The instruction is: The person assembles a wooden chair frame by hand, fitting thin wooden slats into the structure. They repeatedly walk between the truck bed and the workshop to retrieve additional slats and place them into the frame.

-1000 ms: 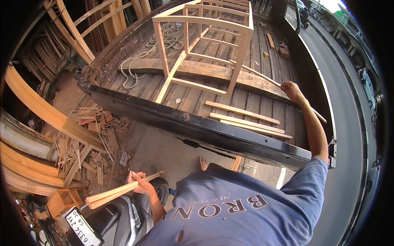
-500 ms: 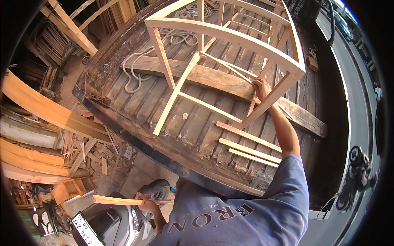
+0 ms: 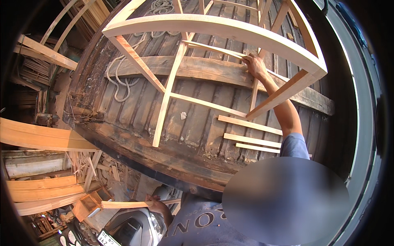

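Truck bed (image 3: pixel 135 125) holds pale wooden frame (image 3: pixel 213 26), old plank (image 3: pixel 205 70), coiled rope (image 3: pixel 161 6), three loose strips (image 3: pixel 252 140). Our right hand (image 3: pixel 255 67) reaches behind frame's near post (image 3: pixel 279 94), fingers closed round thin strip (image 3: pixel 217 49), over plank. Outside bed, our left hand (image 3: pixel 156 203), shadowed, wraps pale sticks (image 3: pixel 123 204) above motorcycle (image 3: pixel 135 225); how tightly, we cannot tell.

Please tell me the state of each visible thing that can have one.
Right hand: closed on a thin pale wooden strip.
Left hand: closed on narrow pale wood.
Pale wooden frame with curved rail: standing, open-sided.
Three straight pale wooden slats: lying flat, separate.
Beige twisted rope: slack, looped.
Dark ribbed truck bed: worn, dirty.
Thick weathered brown plank: lying across the bed.
Grey scooter: upright, partly hidden.
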The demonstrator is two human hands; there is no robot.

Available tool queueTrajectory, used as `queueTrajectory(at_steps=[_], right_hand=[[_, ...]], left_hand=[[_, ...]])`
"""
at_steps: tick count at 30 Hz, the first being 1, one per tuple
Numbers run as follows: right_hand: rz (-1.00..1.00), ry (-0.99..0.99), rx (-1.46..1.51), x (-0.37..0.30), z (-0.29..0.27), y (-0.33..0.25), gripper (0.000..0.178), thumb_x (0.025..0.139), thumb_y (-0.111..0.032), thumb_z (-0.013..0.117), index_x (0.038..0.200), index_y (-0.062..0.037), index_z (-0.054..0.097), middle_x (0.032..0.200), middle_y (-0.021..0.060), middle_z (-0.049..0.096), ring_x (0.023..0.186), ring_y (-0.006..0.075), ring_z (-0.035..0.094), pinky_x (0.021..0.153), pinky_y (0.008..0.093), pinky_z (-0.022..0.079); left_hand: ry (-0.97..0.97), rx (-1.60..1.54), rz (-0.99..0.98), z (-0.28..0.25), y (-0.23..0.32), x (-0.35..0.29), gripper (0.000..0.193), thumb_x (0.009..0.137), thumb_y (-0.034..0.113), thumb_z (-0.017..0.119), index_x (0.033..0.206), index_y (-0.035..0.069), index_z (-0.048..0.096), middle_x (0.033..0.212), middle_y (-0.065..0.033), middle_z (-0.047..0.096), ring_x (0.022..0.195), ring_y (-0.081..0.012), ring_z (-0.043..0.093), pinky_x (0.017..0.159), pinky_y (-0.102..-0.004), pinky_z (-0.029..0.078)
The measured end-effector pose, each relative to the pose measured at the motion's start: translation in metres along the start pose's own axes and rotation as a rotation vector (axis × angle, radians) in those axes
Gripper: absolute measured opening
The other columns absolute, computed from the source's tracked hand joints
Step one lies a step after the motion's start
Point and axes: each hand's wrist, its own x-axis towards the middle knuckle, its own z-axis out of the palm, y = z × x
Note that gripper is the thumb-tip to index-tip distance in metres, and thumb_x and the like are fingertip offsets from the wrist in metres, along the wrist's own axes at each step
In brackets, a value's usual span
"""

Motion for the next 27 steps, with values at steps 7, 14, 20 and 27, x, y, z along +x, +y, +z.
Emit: queueTrajectory(at_steps=[7,14,20,27], right_hand=[[-0.208,0.126,-0.364,-0.004,-0.001,-0.004,0.019,0.09,-0.012,0.06,0.103,-0.0036,0.072,0.1,0.0118,0.07,0.099,0.0279,0.067,0.086,0.0429,0.053],[-0.008,0.11,-0.36,0.005,0.001,-0.01,0.019,0.09,-0.012,0.06,0.105,-0.0047,0.069,0.101,0.0172,0.068,0.095,0.0364,0.065,0.082,0.0494,0.052],[-0.153,0.254,-0.289,-0.006,-0.017,0.0,0.023,0.091,-0.02,0.067,0.111,-0.009,0.068,0.104,0.0167,0.067,0.093,0.0364,0.066,0.078,0.0492,0.054],[0.04,0.223,-0.359,-0.071,-0.156,0.021,0.024,0.09,-0.019,0.062,0.11,-0.0066,0.069,0.114,0.012,0.068,0.109,0.0324,0.063,0.089,0.0429,0.054]], left_hand=[[-0.054,-0.045,0.023,0.017,-0.007,0.012,0.038,0.1,0.029,0.061,0.117,-0.005,0.06,0.062,-0.0077,0.057,0.054,-0.0157,0.052,0.048,-0.0283,0.04],[0.011,0.294,0.306,0.026,-0.048,0.033,0.032,0.099,0.023,0.06,0.112,-0.006,0.062,0.063,-0.0104,0.059,0.054,-0.0177,0.055,0.049,-0.031,0.047],[-0.012,0.01,-0.044,0.033,-0.02,0.025,0.029,0.1,0.02,0.06,0.11,-0.007,0.062,0.066,-0.0112,0.06,0.057,-0.0181,0.057,0.051,-0.0317,0.049],[-0.272,-0.074,0.183,0.056,0.027,0.031,0.028,0.102,0.019,0.057,0.11,-0.008,0.061,0.068,-0.0094,0.058,0.059,-0.0165,0.056,0.055,-0.0286,0.048]])
